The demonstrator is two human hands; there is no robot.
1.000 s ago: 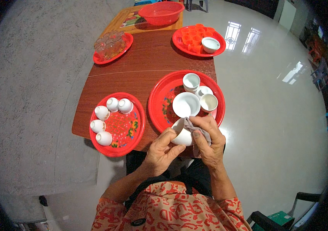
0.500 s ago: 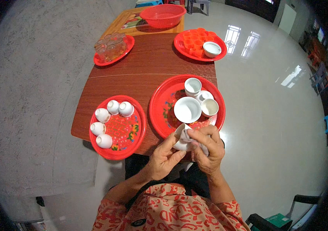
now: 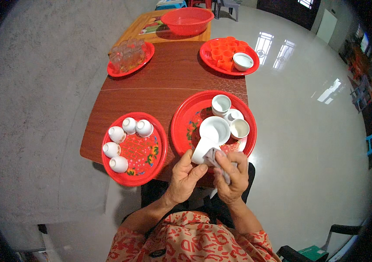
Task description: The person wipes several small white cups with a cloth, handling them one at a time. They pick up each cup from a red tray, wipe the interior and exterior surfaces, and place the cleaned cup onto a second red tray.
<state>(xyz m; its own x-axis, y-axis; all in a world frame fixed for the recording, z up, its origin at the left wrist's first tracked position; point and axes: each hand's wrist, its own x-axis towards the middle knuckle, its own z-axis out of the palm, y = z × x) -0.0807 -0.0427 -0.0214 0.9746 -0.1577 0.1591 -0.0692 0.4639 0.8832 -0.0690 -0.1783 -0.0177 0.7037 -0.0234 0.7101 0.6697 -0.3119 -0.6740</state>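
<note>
My left hand (image 3: 184, 178) grips a small white cup (image 3: 202, 150) over the near rim of the larger red tray (image 3: 179, 142). In my right hand (image 3: 234, 177) is a bunched greyish cloth (image 3: 213, 156), pressed against the cup's side and opening. Just beyond the cup, a wide white bowl (image 3: 214, 130) stands on that tray, with stacked white cups (image 3: 221, 104), another white cup (image 3: 240, 129) and a partly hidden white piece (image 3: 234, 115). To the left, several white cups (image 3: 118, 164) rest upside down along the edge of a smaller red tray (image 3: 140, 153).
On the brown table (image 3: 159, 70), a far-left red plate (image 3: 118, 74) bears clear glasses (image 3: 128, 52). At the far right, another red plate (image 3: 255, 65) carries orange cups (image 3: 227, 48) and a white bowl (image 3: 243, 61). A red basin (image 3: 188, 22) stands farther back. A dark-armed chair (image 3: 347, 229) is at lower right.
The cup has turned in my left hand and shows more of its white side. My right hand with the cloth has shifted slightly down and left. The view has tilted a little.
</note>
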